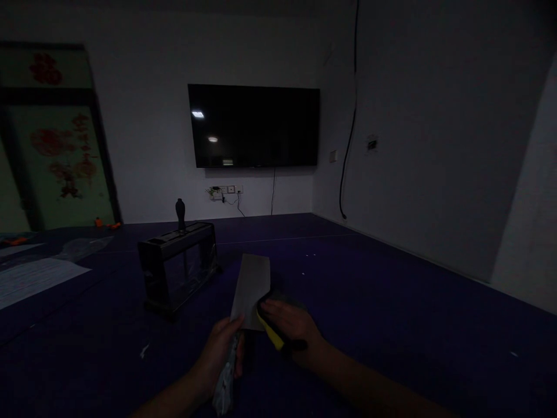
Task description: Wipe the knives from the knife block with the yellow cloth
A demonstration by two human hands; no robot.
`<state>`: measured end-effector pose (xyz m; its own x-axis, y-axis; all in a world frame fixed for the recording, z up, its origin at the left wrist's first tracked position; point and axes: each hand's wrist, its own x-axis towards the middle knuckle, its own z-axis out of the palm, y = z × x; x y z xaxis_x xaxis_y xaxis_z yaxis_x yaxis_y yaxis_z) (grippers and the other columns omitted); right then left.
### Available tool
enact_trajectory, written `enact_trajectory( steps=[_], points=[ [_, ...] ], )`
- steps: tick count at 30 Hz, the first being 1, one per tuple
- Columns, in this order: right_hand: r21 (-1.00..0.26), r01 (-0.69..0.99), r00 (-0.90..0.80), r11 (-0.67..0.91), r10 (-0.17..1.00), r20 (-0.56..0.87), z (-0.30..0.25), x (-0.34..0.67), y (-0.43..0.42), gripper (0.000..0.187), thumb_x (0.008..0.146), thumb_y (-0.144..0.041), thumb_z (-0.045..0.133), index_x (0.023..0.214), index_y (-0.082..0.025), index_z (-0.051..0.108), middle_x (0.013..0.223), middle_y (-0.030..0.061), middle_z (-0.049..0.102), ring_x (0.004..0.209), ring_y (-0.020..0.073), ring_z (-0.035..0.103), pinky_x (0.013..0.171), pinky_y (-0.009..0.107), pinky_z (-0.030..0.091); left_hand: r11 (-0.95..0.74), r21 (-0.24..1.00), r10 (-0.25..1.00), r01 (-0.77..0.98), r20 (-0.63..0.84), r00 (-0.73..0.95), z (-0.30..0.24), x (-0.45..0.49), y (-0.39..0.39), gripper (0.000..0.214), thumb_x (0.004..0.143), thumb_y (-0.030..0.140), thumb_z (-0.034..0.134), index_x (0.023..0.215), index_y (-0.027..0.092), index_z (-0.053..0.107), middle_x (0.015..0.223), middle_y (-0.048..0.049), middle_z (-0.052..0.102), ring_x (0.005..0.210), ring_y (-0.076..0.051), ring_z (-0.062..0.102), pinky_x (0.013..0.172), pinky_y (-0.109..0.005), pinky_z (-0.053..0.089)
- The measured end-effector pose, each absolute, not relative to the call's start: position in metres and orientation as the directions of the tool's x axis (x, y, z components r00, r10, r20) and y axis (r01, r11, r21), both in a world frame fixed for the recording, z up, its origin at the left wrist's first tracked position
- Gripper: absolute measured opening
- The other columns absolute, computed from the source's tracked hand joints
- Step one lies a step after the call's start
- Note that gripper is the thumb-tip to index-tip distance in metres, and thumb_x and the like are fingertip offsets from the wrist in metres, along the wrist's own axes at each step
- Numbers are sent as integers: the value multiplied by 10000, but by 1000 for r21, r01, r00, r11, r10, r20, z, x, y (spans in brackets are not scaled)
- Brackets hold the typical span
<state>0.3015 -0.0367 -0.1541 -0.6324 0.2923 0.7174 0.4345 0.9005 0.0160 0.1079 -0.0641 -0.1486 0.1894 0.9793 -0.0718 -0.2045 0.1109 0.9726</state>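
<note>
A cleaver with a broad grey blade points away from me over the purple floor. My left hand is closed round its handle, which appears wrapped in clear plastic. Against the right side of the blade my right hand presses a folded dark cloth with a yellow edge. Its fingers lie together over the cloth. To the left of the blade stands a black knife block with open sides. One black knife handle sticks up from its top.
White sheets and clear plastic lie on the purple floor at the left, near small orange objects. Small white scraps are scattered about. A television hangs on the back wall; a black cable runs down near the corner.
</note>
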Motion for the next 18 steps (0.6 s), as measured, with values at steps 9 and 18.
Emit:
enact_trajectory(
  steps=[9, 18],
  points=[
    [-311, 480, -378, 820, 513, 771, -161, 310, -21, 720, 661, -45, 438, 1351, -222, 331, 1343, 70, 434, 1224, 204, 407, 1010, 423, 367, 146, 976, 953, -163, -95, 287, -158, 104, -57, 465, 684, 551, 554, 457, 156, 462, 306, 23, 412, 205, -106, 371, 218, -191, 238],
    [-222, 416, -461, 882, 415, 785, -164, 310, -22, 554, 758, -154, 458, 1309, -196, 408, 1269, 91, 515, 1176, 221, 465, 978, 404, 402, 139, 973, 959, -184, -86, 272, -157, 106, -60, 466, 663, 568, 562, 469, 157, 460, 310, 24, 415, 206, -109, 374, 222, -190, 226]
  ],
)
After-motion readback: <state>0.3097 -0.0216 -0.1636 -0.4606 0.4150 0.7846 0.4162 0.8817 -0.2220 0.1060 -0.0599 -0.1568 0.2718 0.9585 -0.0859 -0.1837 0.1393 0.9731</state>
